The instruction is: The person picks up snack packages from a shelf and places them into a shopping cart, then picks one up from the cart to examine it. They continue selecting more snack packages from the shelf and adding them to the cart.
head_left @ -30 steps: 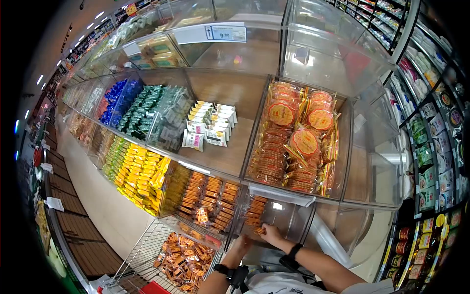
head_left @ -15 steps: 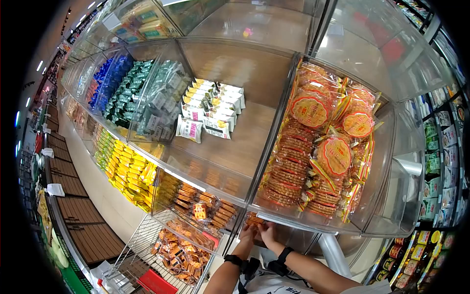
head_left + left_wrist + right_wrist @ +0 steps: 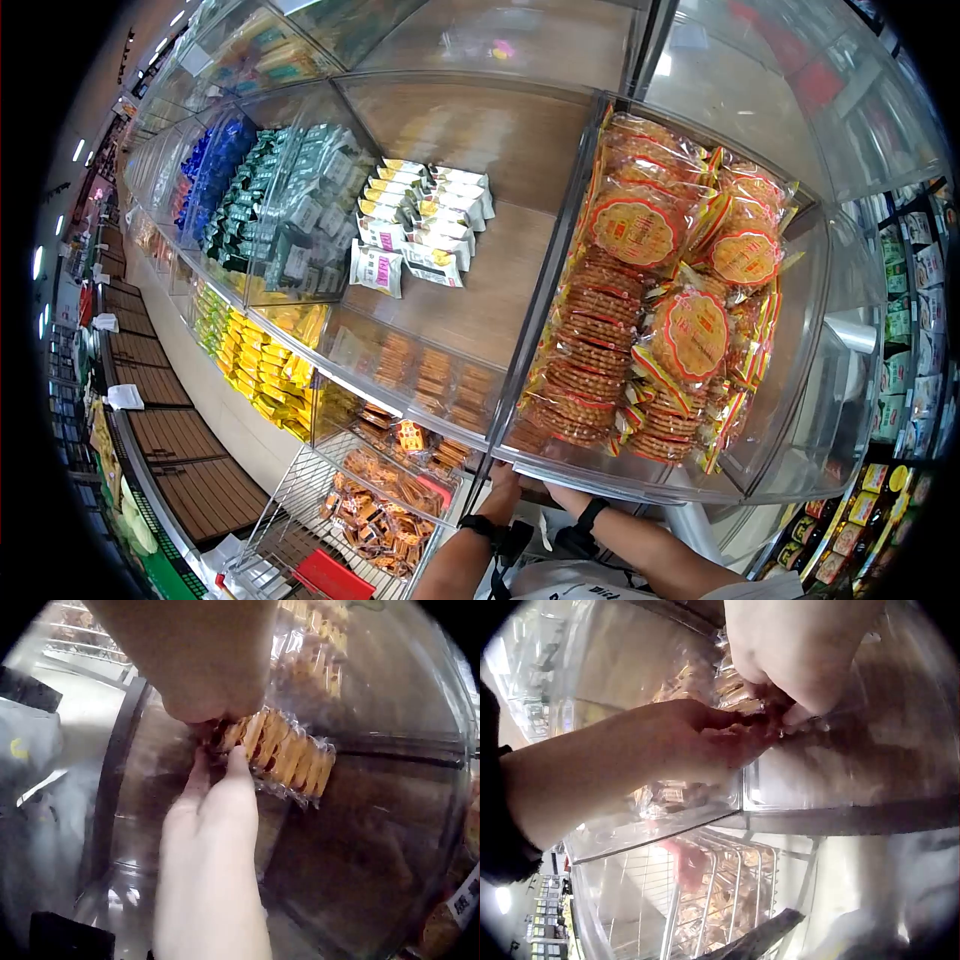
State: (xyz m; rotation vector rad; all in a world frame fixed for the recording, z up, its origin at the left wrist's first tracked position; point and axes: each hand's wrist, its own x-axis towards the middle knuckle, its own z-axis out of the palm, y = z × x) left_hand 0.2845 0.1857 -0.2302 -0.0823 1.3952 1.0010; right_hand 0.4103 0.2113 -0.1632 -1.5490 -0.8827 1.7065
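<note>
Left hand [image 3: 206, 847]: mine, reaching forward into the bin. The fingers are drawn together and their tips pinch the near end of the cracker pack [image 3: 283, 754].
Right hand [image 3: 199, 664]: just above my left and touching it. Its fingers curl down over the same end of the pack, so both hands have hold of it.
Cracker pack: a clear-wrapped row of orange crackers, lying aslant just ahead of my fingertips inside the lower bin [image 3: 390, 832]. I cannot tell whether it rests on the bin floor.
Lower bin: clear plastic all round both hands. Past the pack its floor looks mostly bare, and the blurred packs beyond my right hand may belong to the next compartment.
Done, as I judge it: this one pack is inside the bin, but neither hand has let go.
Left, as I judge it: the cart basket [image 3: 290, 500], below and to the left of my left hand, holds a heap of loose packs [image 3: 375, 505] of the same kind, so most of the work seems to remain.
Above my hands: the upper bin [image 3: 800, 400], full of round cracker packs [image 3: 640, 230]. White packets [image 3: 425, 235] lie farther up and to the left.
</note>
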